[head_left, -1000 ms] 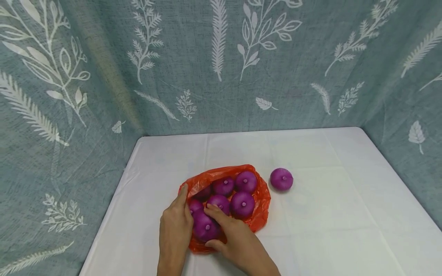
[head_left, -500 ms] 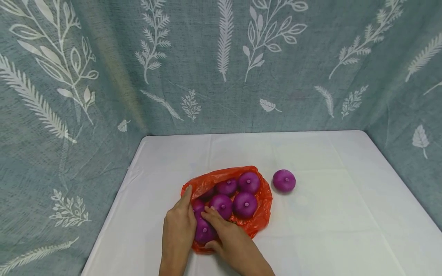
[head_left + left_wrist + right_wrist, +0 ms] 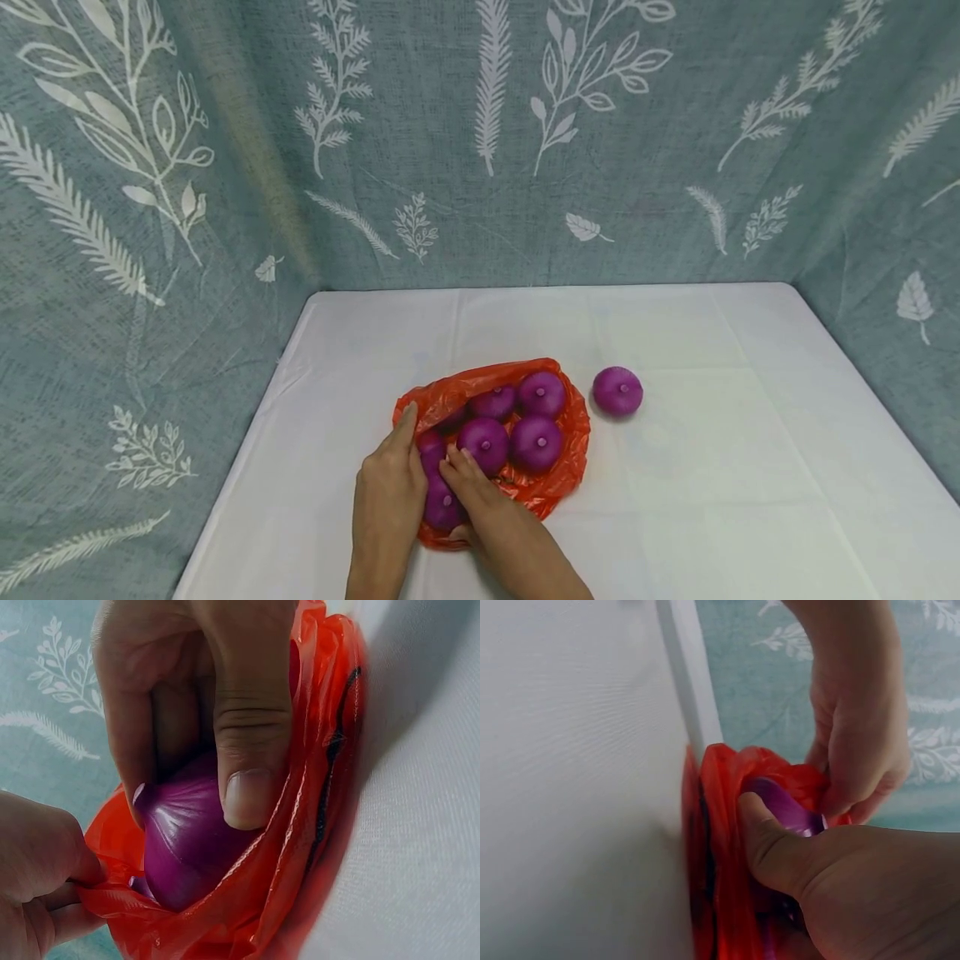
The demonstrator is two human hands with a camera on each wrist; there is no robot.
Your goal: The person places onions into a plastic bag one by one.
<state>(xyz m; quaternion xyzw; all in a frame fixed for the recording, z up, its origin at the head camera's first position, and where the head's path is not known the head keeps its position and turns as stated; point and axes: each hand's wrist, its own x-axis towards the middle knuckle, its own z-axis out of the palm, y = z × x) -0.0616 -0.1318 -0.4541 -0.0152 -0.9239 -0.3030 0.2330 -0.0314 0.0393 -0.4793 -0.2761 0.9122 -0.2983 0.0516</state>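
An orange-red plastic bag (image 3: 483, 381) lies with its mouth spread and several purple onions inside. My left hand (image 3: 386, 496) pinches the bag's left rim, as the left wrist view shows. My right hand (image 3: 506, 521) reaches into the near left part of the bag and holds an onion (image 3: 444, 505), thumb on its near side and fingers on its far side. In the left wrist view this onion (image 3: 191, 847) has its pale-edged stem stub turned toward the left hand. The right wrist view shows the thumb pressed between the onion (image 3: 784, 806) and the bag wall (image 3: 724, 787).
One loose onion (image 3: 617, 392) sits on the table just right of the bag. The white cloth (image 3: 720, 467) covers the table. Patterned grey-green curtains (image 3: 450, 217) hang behind it and along both sides.
My right hand has shifted slightly left and down with the onion, settling it against the bag's left side. The left hand keeps hold of the rim. The whole head view has shifted a little.
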